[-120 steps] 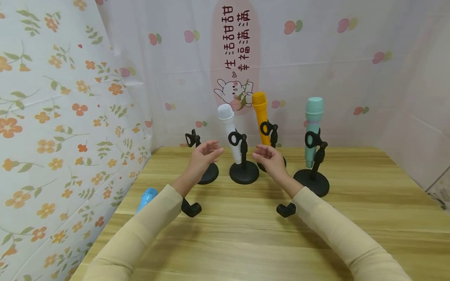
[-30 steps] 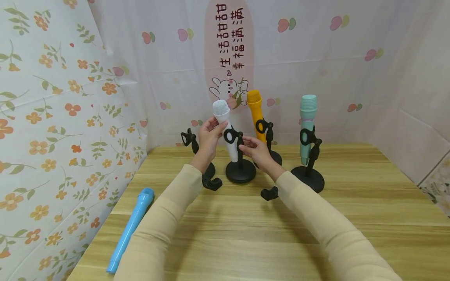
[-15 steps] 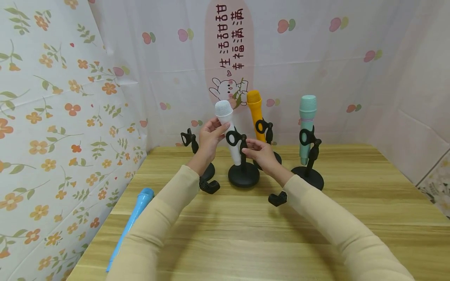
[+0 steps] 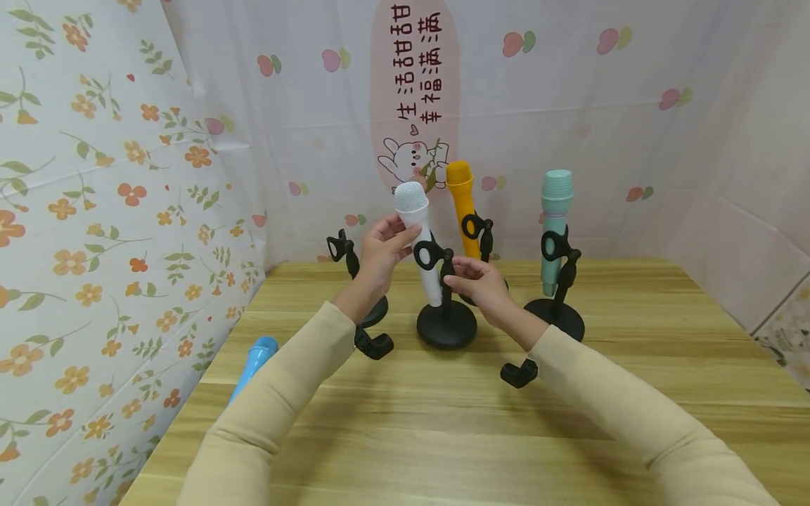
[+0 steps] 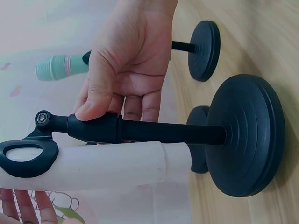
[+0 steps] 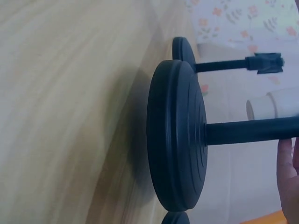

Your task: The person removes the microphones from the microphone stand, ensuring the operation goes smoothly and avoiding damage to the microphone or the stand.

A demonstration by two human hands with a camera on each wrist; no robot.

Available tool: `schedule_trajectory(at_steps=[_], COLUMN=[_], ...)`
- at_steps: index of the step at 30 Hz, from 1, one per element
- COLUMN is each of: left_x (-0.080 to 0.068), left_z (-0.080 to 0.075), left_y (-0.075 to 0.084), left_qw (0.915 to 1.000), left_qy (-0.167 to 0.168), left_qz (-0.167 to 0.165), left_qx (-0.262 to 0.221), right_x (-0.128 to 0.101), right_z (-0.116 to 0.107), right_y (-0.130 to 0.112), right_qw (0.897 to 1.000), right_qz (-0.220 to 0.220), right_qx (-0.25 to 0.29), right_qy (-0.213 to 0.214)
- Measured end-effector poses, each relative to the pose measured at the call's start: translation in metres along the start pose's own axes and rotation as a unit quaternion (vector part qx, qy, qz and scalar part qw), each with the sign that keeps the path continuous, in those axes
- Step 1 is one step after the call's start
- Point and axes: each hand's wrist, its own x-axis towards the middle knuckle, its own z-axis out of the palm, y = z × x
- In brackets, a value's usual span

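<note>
A white microphone (image 4: 413,199) leans in the ring clip of a black desk stand (image 4: 446,327). My left hand (image 4: 378,256) grips this microphone just below its mesh head, thumb in front. Lower down, my right hand (image 4: 484,287) pinches the stand's upright pole between thumb and fingers. In the left wrist view the right thumb presses on the pole's thick sleeve (image 5: 96,128), and the left fingers (image 5: 25,205) show behind the white handle. The round base (image 6: 175,135) is close over the wooden table in the right wrist view, with a shadow beside it.
An orange microphone (image 4: 460,177) on its stand is behind my right hand. A teal microphone (image 4: 557,193) stands in a holder to the right. Left of centre is a stand with a bare clip (image 4: 340,247). A blue microphone (image 4: 254,362) lies on the table (image 4: 405,436), partly behind my left sleeve.
From beside the stand, my hands have closed in and taken hold of the white microphone and the pole. Over the last second, stand and microphone have moved toward me and slightly right.
</note>
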Motion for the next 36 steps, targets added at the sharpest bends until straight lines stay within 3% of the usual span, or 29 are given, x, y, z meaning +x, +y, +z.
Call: schedule_trajectory(at_steps=[12,36], left_x=[-0.018,-0.046], left_z=[0.008,0.017], left_y=[0.001,0.001], left_qw=[0.9996,0.998], left_qy=[-0.023,-0.049], left_qz=[-0.018,-0.039], left_qx=[-0.002,-0.01], right_x=[-0.026,-0.065], right_z=[-0.008,-0.014], right_y=[-0.004,-0.007], right_qw=[1.0,0.999], right_qz=[0.017,0.038], right_qx=[0.017,-0.027], right_qy=[0.002,0.015])
